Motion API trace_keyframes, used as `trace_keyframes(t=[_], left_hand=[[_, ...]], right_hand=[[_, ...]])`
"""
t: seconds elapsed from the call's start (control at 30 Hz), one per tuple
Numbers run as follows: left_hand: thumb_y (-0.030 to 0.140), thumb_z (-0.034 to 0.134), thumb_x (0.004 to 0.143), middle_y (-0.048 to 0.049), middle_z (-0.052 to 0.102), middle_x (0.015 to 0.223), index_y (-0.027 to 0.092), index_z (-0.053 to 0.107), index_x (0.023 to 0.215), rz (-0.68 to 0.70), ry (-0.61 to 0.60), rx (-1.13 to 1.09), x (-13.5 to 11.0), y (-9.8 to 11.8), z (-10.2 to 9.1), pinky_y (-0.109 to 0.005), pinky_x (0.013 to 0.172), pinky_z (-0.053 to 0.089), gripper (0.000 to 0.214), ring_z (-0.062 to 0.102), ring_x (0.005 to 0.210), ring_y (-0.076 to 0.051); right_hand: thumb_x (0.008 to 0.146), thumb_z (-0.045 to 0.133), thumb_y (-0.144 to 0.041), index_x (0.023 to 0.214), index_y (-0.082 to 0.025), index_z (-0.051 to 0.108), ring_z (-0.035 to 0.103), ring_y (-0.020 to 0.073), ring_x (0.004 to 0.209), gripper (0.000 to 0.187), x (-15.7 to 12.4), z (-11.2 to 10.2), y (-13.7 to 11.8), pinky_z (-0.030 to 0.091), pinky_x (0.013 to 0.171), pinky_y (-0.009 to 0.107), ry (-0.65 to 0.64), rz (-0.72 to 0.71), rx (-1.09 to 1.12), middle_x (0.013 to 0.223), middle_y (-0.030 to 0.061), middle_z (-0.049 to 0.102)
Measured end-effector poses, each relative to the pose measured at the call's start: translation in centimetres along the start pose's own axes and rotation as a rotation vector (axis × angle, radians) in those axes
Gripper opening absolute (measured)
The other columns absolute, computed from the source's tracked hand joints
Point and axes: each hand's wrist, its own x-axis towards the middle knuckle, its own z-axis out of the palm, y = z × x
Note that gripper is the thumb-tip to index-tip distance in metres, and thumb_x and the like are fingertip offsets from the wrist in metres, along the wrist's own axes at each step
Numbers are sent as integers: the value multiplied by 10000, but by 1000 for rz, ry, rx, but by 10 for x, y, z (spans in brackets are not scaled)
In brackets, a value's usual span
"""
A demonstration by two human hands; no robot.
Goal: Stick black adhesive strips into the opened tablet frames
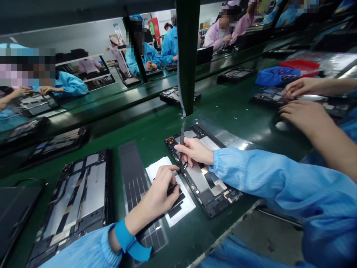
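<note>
Tweezers [182, 139] stand clamped in the right hand's [195, 152] fingers, tips down toward the tablet frame [208, 182] under them; left hand [160, 188] fingers pinch together on a black strip [173, 189]

Left hand [163, 188] on black strip [175, 211], white paper [185, 204] beneath, right hand [195, 150] gripping tweezers [182, 143], tablet frame [198, 176] below
</note>
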Motion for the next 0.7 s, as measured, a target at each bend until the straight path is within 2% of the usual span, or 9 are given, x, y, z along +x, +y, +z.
trace_keyframes(t=[0.27, 0.53, 0.7], left_hand=[[40, 397, 768, -91, 513, 1054, 202, 325, 741, 67, -41, -12, 1, 1, -1, -362, 817, 408, 179, 408, 1059, -204], [44, 367, 779, -76, 548, 884, 199, 342, 710, 98, -96, 37, 2, 1, -2, -367, 809, 428, 171, 419, 1029, -209], [70, 390, 784, -119, 475, 1182, 183, 385, 825, 76, -82, 153, 2, 3, -2, -413, 900, 399, 121, 379, 1105, -230]], right_hand=[[858, 448, -327, 747, -166, 374, 482, 72, 279, 209, 0, 0, -2, 325, 252, 129, 10, -5, -18, 441, -59, 506], [851, 452, -336, 742, -164, 379, 480, 69, 278, 216, -1, 2, -2, 335, 248, 130, 39, -33, -68, 444, -60, 501], [874, 403, -327, 839, -178, 365, 474, 69, 267, 158, -2, 3, 2, 322, 240, 127, 63, -104, -13, 476, -70, 521]])
